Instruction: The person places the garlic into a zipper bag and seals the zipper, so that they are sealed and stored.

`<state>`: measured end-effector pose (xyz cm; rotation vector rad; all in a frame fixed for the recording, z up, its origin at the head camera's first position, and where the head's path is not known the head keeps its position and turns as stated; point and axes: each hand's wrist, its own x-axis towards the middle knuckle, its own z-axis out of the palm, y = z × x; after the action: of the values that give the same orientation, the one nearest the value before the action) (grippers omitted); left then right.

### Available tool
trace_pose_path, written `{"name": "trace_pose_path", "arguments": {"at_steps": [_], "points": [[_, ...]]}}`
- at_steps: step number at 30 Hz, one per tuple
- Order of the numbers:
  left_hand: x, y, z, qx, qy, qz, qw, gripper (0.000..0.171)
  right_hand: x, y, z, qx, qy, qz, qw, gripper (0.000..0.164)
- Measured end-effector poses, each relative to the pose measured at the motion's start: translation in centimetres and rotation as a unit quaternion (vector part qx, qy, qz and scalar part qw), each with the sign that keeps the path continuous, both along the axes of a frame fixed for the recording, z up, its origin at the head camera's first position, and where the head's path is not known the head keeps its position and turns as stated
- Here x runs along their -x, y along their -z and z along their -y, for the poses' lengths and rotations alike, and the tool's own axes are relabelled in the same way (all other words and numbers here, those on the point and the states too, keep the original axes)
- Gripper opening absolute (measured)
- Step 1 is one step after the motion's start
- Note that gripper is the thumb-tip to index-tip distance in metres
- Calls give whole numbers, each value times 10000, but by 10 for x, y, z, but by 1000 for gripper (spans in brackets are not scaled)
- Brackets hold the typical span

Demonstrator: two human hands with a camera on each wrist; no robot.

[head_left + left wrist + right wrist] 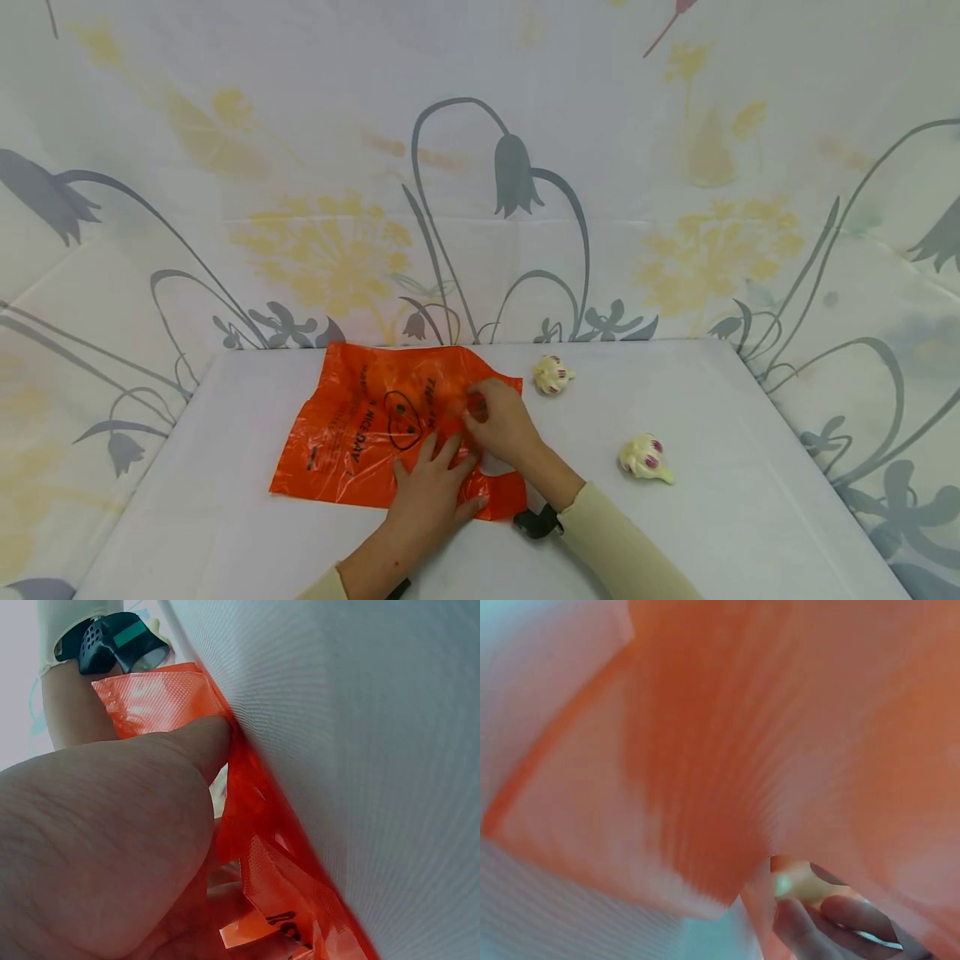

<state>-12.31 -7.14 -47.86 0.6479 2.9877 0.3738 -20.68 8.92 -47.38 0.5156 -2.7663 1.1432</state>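
Left hand (432, 487): grip released, likely bracing the thin orange-red plastic bag (375, 417)
Right hand (504, 422): grip pinching the bag, likely to raise it

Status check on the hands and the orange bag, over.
Left hand spread on the orange plastic bag. Right hand pinching it. Bag laid out, print showing. Two garlic bulbs off right, not touching it.

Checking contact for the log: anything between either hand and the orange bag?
Nothing visible: left hand rests directly on the orange bag, right hand pinches it. Both garlic bulbs lie off to its right.
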Motion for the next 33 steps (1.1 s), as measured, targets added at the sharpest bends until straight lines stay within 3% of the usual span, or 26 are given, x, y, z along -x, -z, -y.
{"name": "trace_pose_path", "arguments": {"at_steps": [15,24,33], "points": [[-1,2,0,51,15,-105,9999,66,-3,-1,-6,-355,-845,197,9956,44],[-2,0,-1,-10,-48,-14,10000,67,-11,-8,-19,-241,-597,-202,9977,31],[-1,-1,-2,-36,-71,24,10000,70,-28,-11,-42,-376,-229,-382,9983,35]]}}
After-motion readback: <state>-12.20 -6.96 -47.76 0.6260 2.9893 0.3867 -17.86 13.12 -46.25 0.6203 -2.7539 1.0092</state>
